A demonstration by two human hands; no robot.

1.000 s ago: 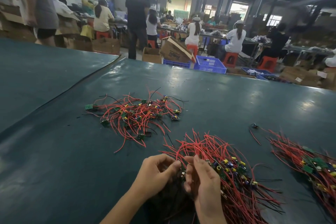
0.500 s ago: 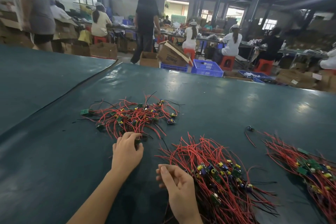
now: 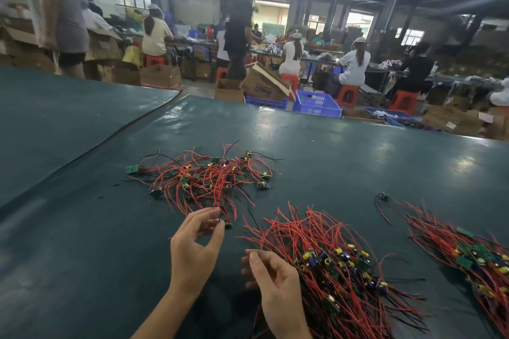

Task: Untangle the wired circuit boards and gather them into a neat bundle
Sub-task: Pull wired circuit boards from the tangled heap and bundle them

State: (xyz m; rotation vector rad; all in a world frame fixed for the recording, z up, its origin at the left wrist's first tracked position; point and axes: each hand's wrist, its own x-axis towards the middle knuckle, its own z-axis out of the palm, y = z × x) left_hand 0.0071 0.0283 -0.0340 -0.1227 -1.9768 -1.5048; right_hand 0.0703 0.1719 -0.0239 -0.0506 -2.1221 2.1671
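Observation:
A tangled heap of small green circuit boards with red and black wires (image 3: 209, 176) lies on the dark green table (image 3: 68, 242). My left hand (image 3: 194, 248) pinches a wire with a small board (image 3: 226, 224) at the heap's near edge, lifting it a little. My right hand (image 3: 271, 281) hovers beside the gathered bundle of boards and red wires (image 3: 336, 264), fingers loosely curled and holding nothing that I can see. A second bundle (image 3: 468, 253) lies at the right edge.
One loose board with a wire (image 3: 382, 197) lies between the two bundles. A seam (image 3: 110, 140) runs across the table at the left. Beyond the far edge are blue crates (image 3: 316, 103), cardboard boxes (image 3: 264, 85) and seated people.
My left hand went from the near bundle out to the tangled heap and now pinches one wire there. My right hand let go and drew back beside the bundle.

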